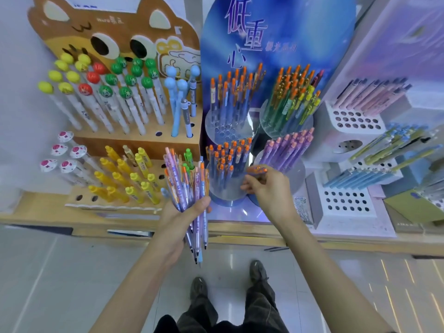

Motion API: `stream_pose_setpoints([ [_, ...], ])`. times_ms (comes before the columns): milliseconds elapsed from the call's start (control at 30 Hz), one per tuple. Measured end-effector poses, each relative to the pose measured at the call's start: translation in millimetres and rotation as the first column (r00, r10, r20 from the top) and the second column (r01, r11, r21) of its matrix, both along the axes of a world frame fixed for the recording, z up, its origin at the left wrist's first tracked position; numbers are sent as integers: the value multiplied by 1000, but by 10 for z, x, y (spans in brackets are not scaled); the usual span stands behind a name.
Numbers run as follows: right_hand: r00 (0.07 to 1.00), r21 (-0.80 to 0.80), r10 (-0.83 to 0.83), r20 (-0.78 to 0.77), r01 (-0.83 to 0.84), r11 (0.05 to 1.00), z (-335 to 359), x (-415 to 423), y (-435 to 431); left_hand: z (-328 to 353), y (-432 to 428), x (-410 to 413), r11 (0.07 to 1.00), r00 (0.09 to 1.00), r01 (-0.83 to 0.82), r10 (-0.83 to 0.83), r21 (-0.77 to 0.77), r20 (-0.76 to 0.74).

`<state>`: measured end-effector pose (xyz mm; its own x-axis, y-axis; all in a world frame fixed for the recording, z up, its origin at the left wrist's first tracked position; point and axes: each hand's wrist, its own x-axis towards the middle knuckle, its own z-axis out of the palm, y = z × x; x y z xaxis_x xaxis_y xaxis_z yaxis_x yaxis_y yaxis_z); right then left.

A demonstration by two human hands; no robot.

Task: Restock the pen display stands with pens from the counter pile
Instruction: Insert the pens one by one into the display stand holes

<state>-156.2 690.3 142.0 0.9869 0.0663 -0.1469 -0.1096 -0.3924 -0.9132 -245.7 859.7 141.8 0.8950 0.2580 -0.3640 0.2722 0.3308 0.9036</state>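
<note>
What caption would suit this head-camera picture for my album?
Left hand grips a bundle of pens while right hand pinches a pen at the blue display stand.

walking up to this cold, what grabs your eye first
First the left hand, low centre, gripping a fat bundle of pens fanned upward. Right of it, the right hand pinches an orange-tipped pen beside the front clear stand. Behind on the left, the brown cat-faced display bristles with yellow, red and green ball-topped pens.
</note>
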Motion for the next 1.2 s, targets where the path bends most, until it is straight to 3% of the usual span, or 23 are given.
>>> stream_pose_setpoints([
  [133,1000,46,10,-23,-9,999,-33,-130,-53,-34,31,-16,1000,1000,24,-24,2,-9],
  [300,1000,-14,26,-8,-27,1000,-126,-265,-57,-58,81,-40,998,998,60,-60,8,1],
  [433,987,-215,133,92,-111,970,-151,-122,71,-83,106,-94,997,997,75,-75,3,0],
  [533,968,-372,241,70,-198,907,-179,49,199,-88,111,-131,997,997,76,-76,-8,9],
  [767,967,-396,253,33,-220,892,-182,156,223,-61,113,-143,996,996,83,-83,-32,23],
  [867,978,-335,209,-7,-200,921,-190,93,210,-47,109,-138,995,996,89,-88,-36,32],
  [933,995,-246,102,3,-98,964,-169,-49,179,-45,106,-133,995,995,93,-92,-29,36],
  [1033,996,-4,-49,81,50,999,-13,-354,183,-28,109,-117,994,994,105,-104,-17,26],
  [1133,993,222,114,-42,-102,970,191,-510,292,-13,111,-108,990,989,141,-141,17,36],
  [1200,974,264,202,-102,-170,949,272,-528,369,-8,103,-111,987,986,158,-160,28,52],
])
